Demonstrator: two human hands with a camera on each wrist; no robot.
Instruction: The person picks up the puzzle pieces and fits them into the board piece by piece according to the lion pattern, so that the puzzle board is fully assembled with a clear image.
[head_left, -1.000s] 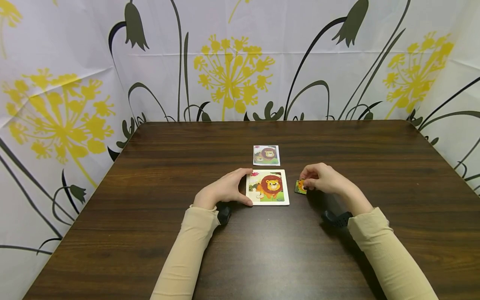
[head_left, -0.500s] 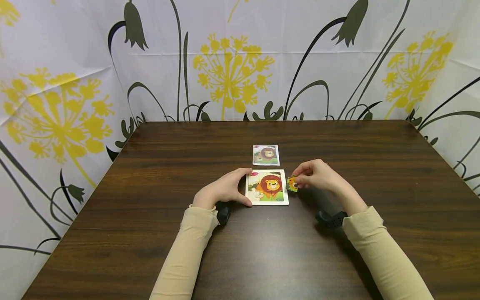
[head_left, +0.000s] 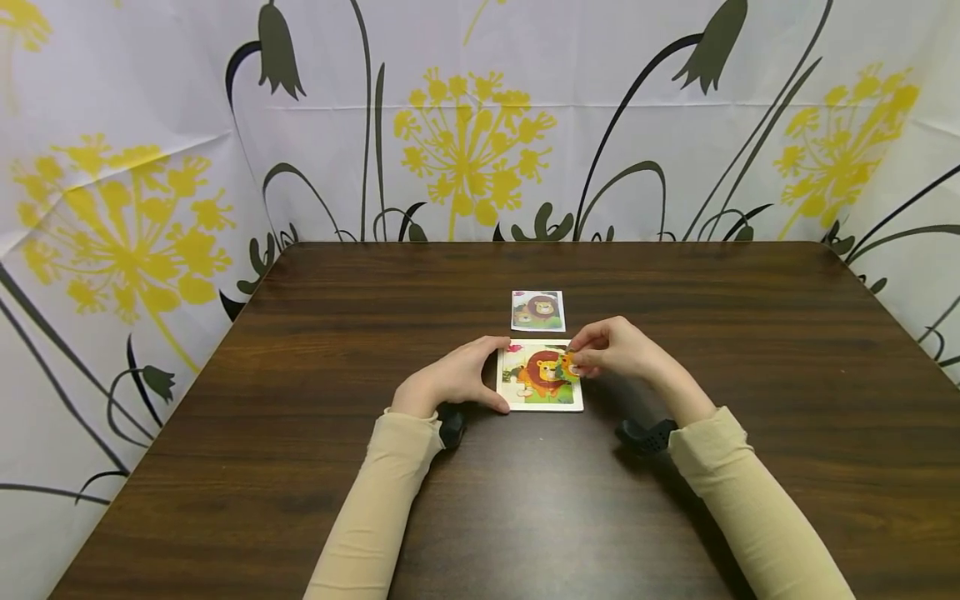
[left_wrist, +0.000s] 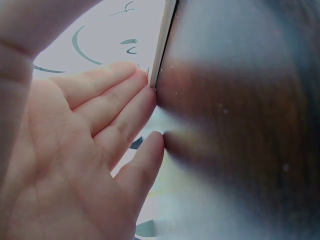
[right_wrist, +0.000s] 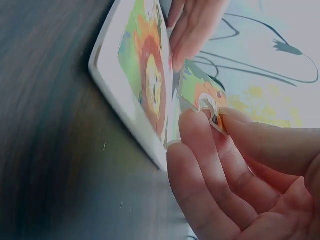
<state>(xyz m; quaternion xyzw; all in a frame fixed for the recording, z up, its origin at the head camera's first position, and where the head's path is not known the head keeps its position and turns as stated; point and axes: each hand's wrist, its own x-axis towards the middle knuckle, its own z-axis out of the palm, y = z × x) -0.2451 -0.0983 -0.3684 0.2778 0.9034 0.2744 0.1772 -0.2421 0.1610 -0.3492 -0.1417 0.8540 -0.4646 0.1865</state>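
Observation:
A white-framed lion jigsaw board (head_left: 540, 407) lies on the table, with a pale bare patch at the lower left of its picture. My left hand (head_left: 453, 382) spans the board's left side, thumb at the near corner and index finger at the far one. In the left wrist view, fingertips meet the board's edge (left_wrist: 162, 45). My right hand (head_left: 618, 350) pinches a jigsaw piece (head_left: 567, 367) between thumb and fingers, over the board's right side. Seen from the right wrist, this piece (right_wrist: 202, 92) is tilted and shows orange, green and a white-and-black detail.
Just behind the board lies a printed lion card (head_left: 538, 311). Dark wooden table (head_left: 375, 292) surrounds everything, and a white cloth with flowers (head_left: 615, 75) hangs beyond its far edge.
My right hand has lifted the jigsaw piece from the table right of the board and carried it left, over the board. The left hand has kept its place at the board's left side.

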